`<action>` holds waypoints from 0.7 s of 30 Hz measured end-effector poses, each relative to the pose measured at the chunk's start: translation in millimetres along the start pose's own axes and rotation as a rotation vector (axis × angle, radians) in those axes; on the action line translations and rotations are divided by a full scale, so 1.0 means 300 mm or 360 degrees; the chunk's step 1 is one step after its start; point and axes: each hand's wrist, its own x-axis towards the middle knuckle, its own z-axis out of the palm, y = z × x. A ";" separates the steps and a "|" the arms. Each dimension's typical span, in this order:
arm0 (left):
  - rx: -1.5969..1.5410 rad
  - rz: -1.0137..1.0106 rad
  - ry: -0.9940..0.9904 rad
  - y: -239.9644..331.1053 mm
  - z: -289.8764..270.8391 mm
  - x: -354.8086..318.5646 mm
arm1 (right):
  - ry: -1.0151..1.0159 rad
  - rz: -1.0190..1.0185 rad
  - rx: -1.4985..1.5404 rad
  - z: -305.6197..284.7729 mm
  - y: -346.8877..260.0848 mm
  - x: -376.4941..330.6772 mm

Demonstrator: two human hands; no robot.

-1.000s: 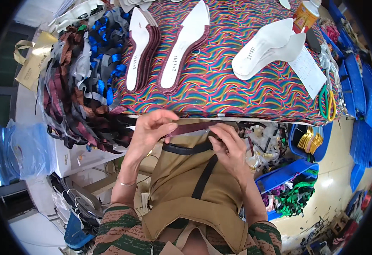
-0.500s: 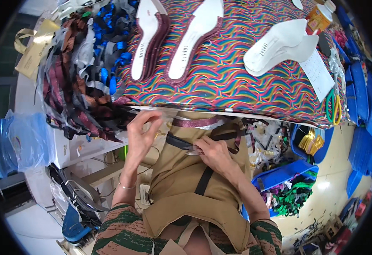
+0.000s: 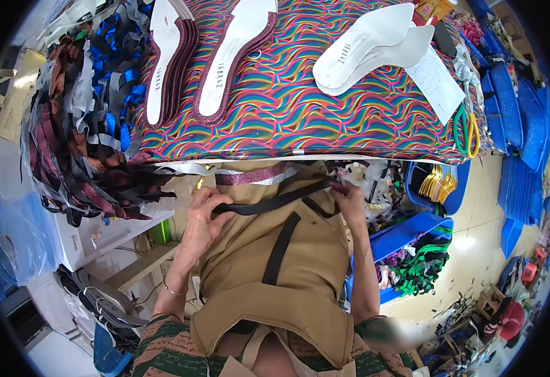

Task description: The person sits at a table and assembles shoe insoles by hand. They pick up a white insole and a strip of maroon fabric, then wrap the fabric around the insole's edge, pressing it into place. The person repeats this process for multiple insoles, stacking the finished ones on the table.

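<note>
Above our lap, the fingers of both our hands are closed on a narrow black strip (image 3: 256,207). Our left hand (image 3: 203,217) pinches its left end between thumb and fingers, while our right hand (image 3: 352,204) curls round the other end, where a bit of maroon shows at the fingertips. Between the hands the strip slants upward to the right, crossing in front of our brown apron (image 3: 243,251); we cannot tell whether its middle touches the cloth. A short black length curves just below the right fingers, and a straight black band (image 3: 280,248) runs slantwise down the apron front.

Just beyond the held strip, a maroon glitter strip (image 3: 250,177) with a silvery edge lies across the top of the apron, near the edge of the surface (image 3: 275,135), which wears a wavy, many-coloured cover. On it we have two stacks of maroon-edged white insoles, a left stack (image 3: 165,69) and a right stack (image 3: 228,63), with two plain white insoles (image 3: 357,50) overlapping farther right. A paper sheet (image 3: 438,91) lies partly under these, near scissors (image 3: 472,135) with green and yellow handles.

To our left hangs a thick heap of strips (image 3: 93,157) in maroon, black and shiny blue. Low on our right, a blue bin (image 3: 460,188) holds gold pieces (image 3: 438,182), near green strips (image 3: 423,267) heaped beside a blue tray (image 3: 407,239).
</note>
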 end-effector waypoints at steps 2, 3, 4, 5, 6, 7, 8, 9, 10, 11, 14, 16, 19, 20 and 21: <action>0.0018 0.0022 0.0040 -0.045 -0.001 -0.003 | 0.0170 0.0283 0.0680 -0.075 0.006 -0.014; -0.0004 -0.0005 0.0036 -0.053 -0.003 -0.002 | 0.0391 0.0287 0.0705 -0.124 0.027 -0.023; -0.0030 -0.0026 0.0017 -0.054 -0.009 0.007 | 0.0549 0.0271 0.0819 -0.190 0.095 -0.032; -0.0058 -0.0047 0.0011 -0.060 -0.010 0.010 | 0.0707 0.0164 0.0846 -0.260 0.136 -0.036; -0.0057 -0.0078 -0.0001 -0.063 -0.018 0.009 | 0.0747 0.0197 0.0975 -0.341 0.113 -0.064; -0.0063 -0.0093 -0.0026 -0.068 -0.023 0.014 | 0.0925 0.0175 0.1033 -0.405 0.108 -0.083; -0.0069 -0.0108 -0.0053 -0.070 -0.028 0.019 | 0.1074 0.0195 0.0992 -0.466 0.089 -0.108; -0.0085 -0.0078 -0.0026 -0.070 -0.025 0.021 | 0.1091 0.0114 0.0967 -0.526 0.083 -0.133; -0.0101 -0.0104 -0.0048 -0.082 -0.022 0.019 | 0.1099 0.0034 0.0942 -0.575 0.072 -0.152; -0.0118 -0.0133 -0.0068 -0.098 -0.020 0.016 | 0.1060 0.0059 0.0857 -0.616 0.049 -0.169; -0.0228 -0.0258 -0.0164 -0.119 -0.031 0.008 | 0.1101 0.0083 -0.0194 -0.638 0.080 -0.162; -0.0351 -0.0353 -0.0231 -0.116 -0.057 0.007 | 0.1242 -0.0233 -0.1357 -0.544 0.028 -0.147; -0.0752 -0.0658 -0.0247 -0.033 -0.117 0.013 | 0.0900 -0.0615 -0.0980 -0.331 -0.065 -0.115; -0.0676 -0.0634 -0.0276 -0.018 -0.130 0.014 | 0.0693 -0.0711 -0.0747 -0.240 -0.101 -0.105; -0.0589 -0.0609 -0.0304 -0.003 -0.147 0.020 | 0.0502 -0.0773 -0.0747 -0.152 -0.165 -0.103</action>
